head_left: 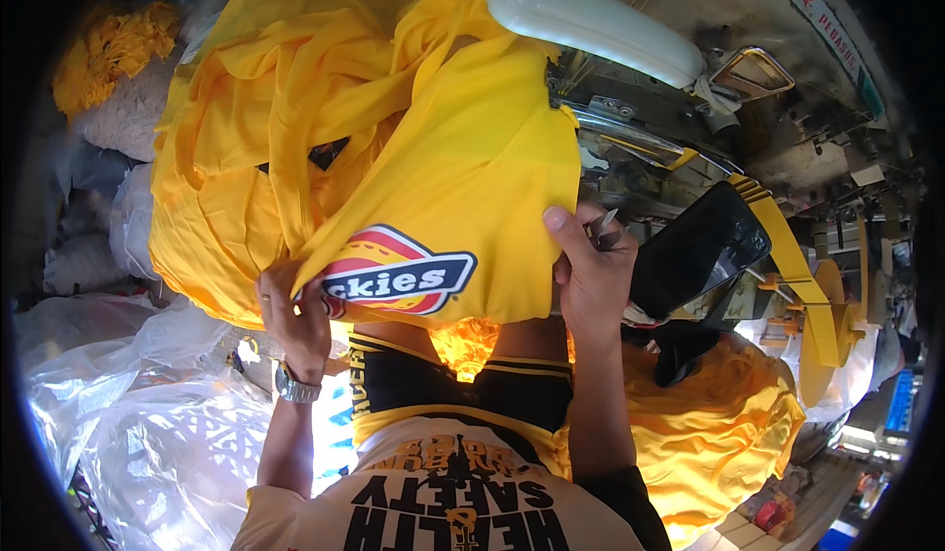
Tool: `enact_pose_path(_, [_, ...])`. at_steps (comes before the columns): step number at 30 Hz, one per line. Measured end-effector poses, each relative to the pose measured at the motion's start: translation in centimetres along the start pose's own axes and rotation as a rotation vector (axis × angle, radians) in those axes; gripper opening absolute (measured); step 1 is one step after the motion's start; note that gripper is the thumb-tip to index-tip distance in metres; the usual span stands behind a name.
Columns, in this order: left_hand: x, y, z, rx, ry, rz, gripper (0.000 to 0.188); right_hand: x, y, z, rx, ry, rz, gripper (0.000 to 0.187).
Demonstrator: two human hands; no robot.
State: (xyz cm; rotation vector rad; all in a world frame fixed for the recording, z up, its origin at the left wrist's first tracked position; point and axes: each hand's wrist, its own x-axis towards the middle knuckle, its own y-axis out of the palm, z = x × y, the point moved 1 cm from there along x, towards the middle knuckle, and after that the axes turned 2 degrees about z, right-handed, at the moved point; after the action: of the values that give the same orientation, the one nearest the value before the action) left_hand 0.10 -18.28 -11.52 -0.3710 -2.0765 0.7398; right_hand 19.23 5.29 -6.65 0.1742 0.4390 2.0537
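Observation:
A yellow fabric piece [492, 172] with a printed red, white and dark logo [399, 271] is spread over my lap. Its far end reaches the sewing machine [615, 118]. My left hand [293, 325] pinches the cloth beside the logo's left end. At the right edge of the cloth, my right hand [598, 274] is closed around small metal thread snips [603, 224], blades pointing out past the fingers. The right thumb rests against the fabric edge; whether the fingers also grip the cloth is unclear.
A large heap of yellow fabric [231, 157] lies left. Another yellow pile [719, 423] sits lower right. Clear plastic bags [167, 443] fill the lower left. A black phone [704, 246] is right of my hand, near a roll of yellow tape [825, 330]. A white padded bar [596, 28] lies above.

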Motion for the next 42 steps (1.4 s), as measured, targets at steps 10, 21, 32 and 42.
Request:
enact_pose_path(10, [20.7,-5.7,-2.8,0.085,0.538,-0.19,0.029,-0.4,-0.5,-0.1,0.105,0.013,0.062,0.016])
enact_pose_path(21, [10.3,0.5,0.2,0.505,0.254,0.034,0.059,-1.0,-1.5,0.5,0.075,0.029,0.091,0.023])
enact_pose_path(32, [22.8,-0.8,-4.3,0.151,0.667,-0.157,0.059,-4.1,0.3,0.9,-0.174,-0.024,0.048,0.015])
enact_pose_path(42, [8.2,7.1,-12.0,-0.156,0.735,0.333,0.033,-2.7,0.3,1.0,-0.132,-0.209,0.113,0.025])
